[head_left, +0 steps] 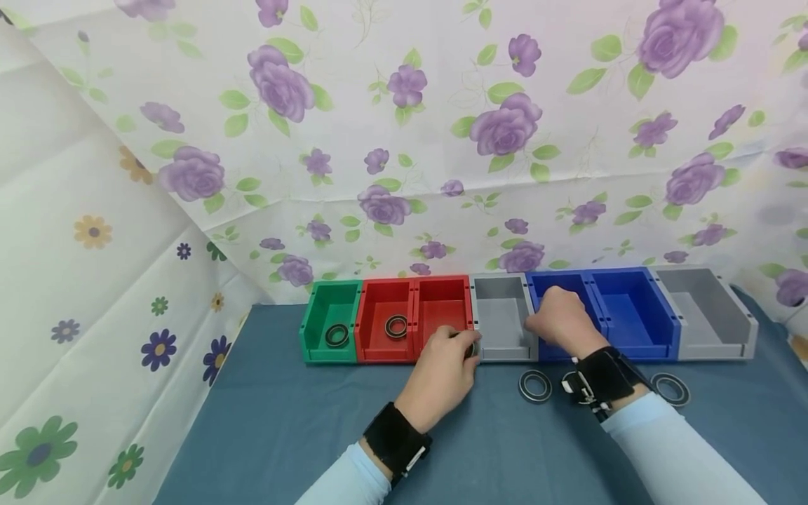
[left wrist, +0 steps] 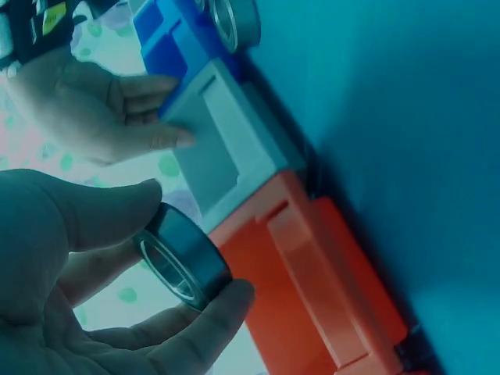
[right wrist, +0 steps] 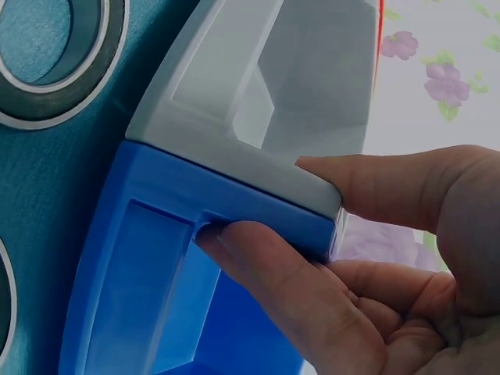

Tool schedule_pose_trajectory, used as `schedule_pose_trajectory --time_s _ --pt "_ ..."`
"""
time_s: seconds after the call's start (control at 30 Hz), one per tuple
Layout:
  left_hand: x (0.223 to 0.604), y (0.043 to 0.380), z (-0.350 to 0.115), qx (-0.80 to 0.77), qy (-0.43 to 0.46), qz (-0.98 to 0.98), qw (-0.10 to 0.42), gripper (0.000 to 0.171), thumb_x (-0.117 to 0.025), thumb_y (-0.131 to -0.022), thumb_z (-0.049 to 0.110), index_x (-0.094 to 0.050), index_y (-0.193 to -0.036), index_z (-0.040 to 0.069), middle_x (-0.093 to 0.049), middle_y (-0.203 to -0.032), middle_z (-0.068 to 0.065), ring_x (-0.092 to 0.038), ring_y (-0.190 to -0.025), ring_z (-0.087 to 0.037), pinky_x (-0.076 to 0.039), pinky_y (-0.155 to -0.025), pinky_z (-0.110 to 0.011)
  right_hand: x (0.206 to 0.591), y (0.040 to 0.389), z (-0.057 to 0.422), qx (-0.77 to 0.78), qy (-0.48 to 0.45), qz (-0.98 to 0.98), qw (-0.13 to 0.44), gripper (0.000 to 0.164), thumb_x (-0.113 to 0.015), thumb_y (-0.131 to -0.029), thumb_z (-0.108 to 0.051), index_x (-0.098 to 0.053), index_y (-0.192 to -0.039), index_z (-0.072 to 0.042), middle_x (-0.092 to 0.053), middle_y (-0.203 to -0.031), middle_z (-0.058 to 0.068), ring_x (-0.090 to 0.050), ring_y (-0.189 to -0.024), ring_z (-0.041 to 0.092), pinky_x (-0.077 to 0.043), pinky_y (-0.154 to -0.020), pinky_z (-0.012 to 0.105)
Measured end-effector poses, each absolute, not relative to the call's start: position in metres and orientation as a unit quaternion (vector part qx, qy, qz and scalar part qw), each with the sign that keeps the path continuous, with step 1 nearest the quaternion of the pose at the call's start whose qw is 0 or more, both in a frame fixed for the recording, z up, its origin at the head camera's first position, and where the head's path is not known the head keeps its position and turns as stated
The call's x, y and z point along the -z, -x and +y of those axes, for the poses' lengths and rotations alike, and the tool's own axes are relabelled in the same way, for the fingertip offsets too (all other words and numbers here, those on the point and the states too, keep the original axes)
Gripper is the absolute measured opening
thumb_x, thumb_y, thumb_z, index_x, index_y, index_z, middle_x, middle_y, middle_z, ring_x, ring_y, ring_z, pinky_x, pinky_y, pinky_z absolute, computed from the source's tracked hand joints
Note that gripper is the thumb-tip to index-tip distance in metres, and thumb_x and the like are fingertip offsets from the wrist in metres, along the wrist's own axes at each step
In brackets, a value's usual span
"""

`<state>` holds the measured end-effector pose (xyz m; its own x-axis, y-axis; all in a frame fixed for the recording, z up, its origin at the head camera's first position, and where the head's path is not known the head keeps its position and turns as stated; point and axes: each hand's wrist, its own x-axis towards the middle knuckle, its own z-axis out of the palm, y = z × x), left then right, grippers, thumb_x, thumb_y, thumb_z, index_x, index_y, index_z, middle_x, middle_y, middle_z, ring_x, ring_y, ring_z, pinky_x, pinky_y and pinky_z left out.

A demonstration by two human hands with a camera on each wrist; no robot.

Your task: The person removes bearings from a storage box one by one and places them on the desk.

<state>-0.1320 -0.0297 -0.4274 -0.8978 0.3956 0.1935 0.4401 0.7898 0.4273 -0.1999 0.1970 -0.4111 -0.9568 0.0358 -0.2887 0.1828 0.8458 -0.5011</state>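
Observation:
My left hand (head_left: 438, 375) pinches a ball bearing (left wrist: 187, 254) between thumb and fingers, over the front of the right-hand red bin (head_left: 443, 308). In the head view, the fingers hide most of this ring. My right hand (head_left: 562, 319) is at the joint between a grey bin (head_left: 501, 315) and a blue bin (right wrist: 211, 297). The right wrist view shows its thumb on the grey side and its index finger on the blue side, pinching the adjoining walls. Another bearing (head_left: 535, 386) lies on the table in front of the grey bin.
A green bin (head_left: 334, 298) at the row's left end has one bearing (head_left: 337, 335), and the left red bin (head_left: 385, 298) another (head_left: 396, 327). A second blue bin (head_left: 625, 308) and an end grey bin (head_left: 701, 308) stand right. One bearing (head_left: 670, 390) lies beside my right wrist.

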Motion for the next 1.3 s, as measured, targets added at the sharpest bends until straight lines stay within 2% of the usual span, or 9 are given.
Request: schedule_pose_trajectory --time_s 0.2,0.37,0.47,0.6,0.9,1.13,1.3 --pt "0.435 0.127 -0.027 0.222 0.239 -0.945 0.011 0.039 -0.068 -0.084 0.023 -0.06 -0.122 0.019 -0.054 -0.112 -0.002 -0.05 -0.095 -0.009 -0.045 -0.078 -0.021 0.415 0.199 0.202 0.282 -0.053 0.949 0.127 0.039 -0.07 -0.078 -0.033 -0.048 -0.056 -0.01 -0.047 -0.05 0.002 -0.057 -0.052 0.021 -0.043 -0.046 0.031" --pt "0.442 0.128 -0.025 0.2 0.241 -0.95 -0.011 0.039 -0.069 -0.083 0.023 -0.061 -0.122 0.021 -0.056 -0.111 -0.001 -0.052 -0.094 -0.009 -0.045 -0.08 -0.023 0.42 0.197 0.206 0.295 -0.037 0.947 0.118 0.048 -0.072 -0.077 -0.042 -0.04 -0.053 -0.014 -0.038 -0.046 -0.001 -0.057 -0.052 0.022 -0.035 -0.043 0.028" --pt "0.444 0.127 -0.024 0.187 0.245 -0.951 -0.01 0.039 -0.069 -0.083 0.023 -0.061 -0.122 0.022 -0.056 -0.111 -0.001 -0.052 -0.095 -0.009 -0.045 -0.081 -0.024 0.421 0.195 0.206 0.293 -0.018 0.952 0.092 0.05 -0.073 -0.075 -0.039 -0.037 -0.052 -0.015 -0.029 -0.047 -0.004 -0.043 -0.041 0.016 -0.028 -0.041 0.027" --pt "0.444 0.125 -0.023 0.178 0.257 -0.95 -0.002 0.039 -0.069 -0.083 0.022 -0.061 -0.121 0.022 -0.056 -0.109 -0.001 -0.051 -0.095 -0.008 -0.045 -0.08 -0.023 0.417 0.191 0.203 0.283 0.011 0.958 0.048 0.05 -0.075 -0.074 -0.031 -0.034 -0.051 -0.015 -0.02 -0.052 -0.005 -0.026 -0.04 0.012 -0.026 -0.04 0.026" --pt "0.448 0.121 -0.014 0.165 0.281 -0.945 0.0 0.035 -0.07 -0.082 0.02 -0.063 -0.116 0.021 -0.056 -0.105 0.0 -0.05 -0.091 -0.007 -0.044 -0.079 -0.021 0.419 0.192 0.201 0.281 0.012 0.959 0.032 0.049 -0.076 -0.073 -0.027 -0.033 -0.051 -0.015 -0.019 -0.052 -0.005 -0.029 -0.039 0.013 -0.03 -0.04 0.027" --pt "0.452 0.118 -0.003 0.157 0.284 -0.946 -0.021 0.041 -0.073 -0.078 0.02 -0.061 -0.116 0.013 -0.055 -0.097 0.002 -0.048 -0.084 -0.004 -0.045 -0.075 -0.019 0.421 0.193 0.201 0.278 -0.003 0.96 0.03 0.047 -0.076 -0.072 -0.025 -0.035 -0.051 -0.014 -0.021 -0.051 -0.005 -0.03 -0.04 0.013 -0.029 -0.039 0.027" --pt "0.454 0.117 0.001 0.149 0.291 -0.945 -0.02 0.035 -0.075 -0.076 0.022 -0.06 -0.106 0.011 -0.052 -0.087 0.005 -0.047 -0.08 -0.002 -0.043 -0.071 -0.016 0.42 0.194 0.2 0.275 -0.01 0.961 0.038 0.045 -0.076 -0.072 -0.025 -0.037 -0.051 -0.014 -0.023 -0.051 -0.005 -0.034 -0.04 0.013 -0.031 -0.04 0.027"
